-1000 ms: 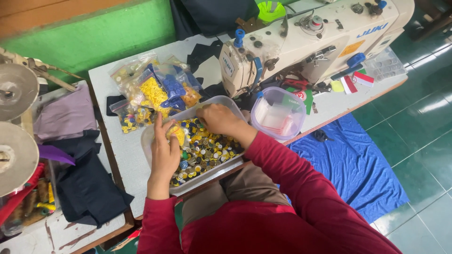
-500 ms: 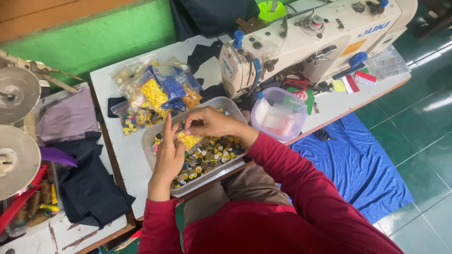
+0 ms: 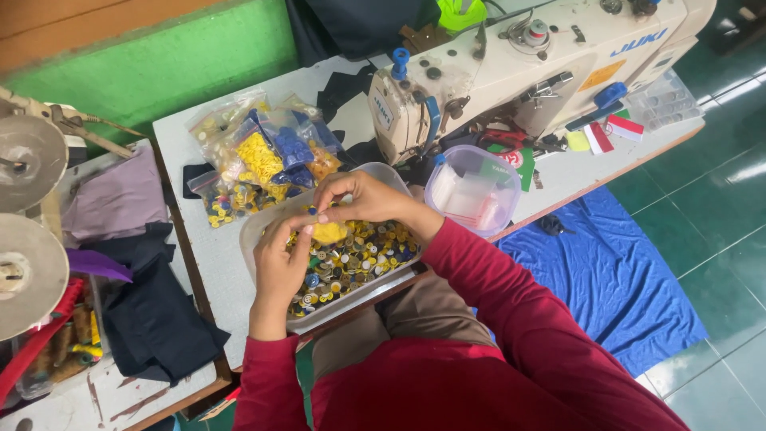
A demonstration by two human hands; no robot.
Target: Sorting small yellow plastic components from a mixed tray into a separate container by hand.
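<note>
Both hands have come together since a second ago: left hand (image 3: 281, 263) and right hand (image 3: 359, 199) pinching a small yellow bag (image 3: 329, 232) over the button tray (image 3: 263, 227), which overhangs the worktop (image 3: 203, 255) edge.

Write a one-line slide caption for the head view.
Both hands, left hand and right hand, meet over a tray of mixed buttons beside a sewing machine.

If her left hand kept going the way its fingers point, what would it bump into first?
Most likely the right hand, just beyond the left hand's fingertips over the button tray. Past that lie the bags of buttons, though depth is hard to judge.
</note>
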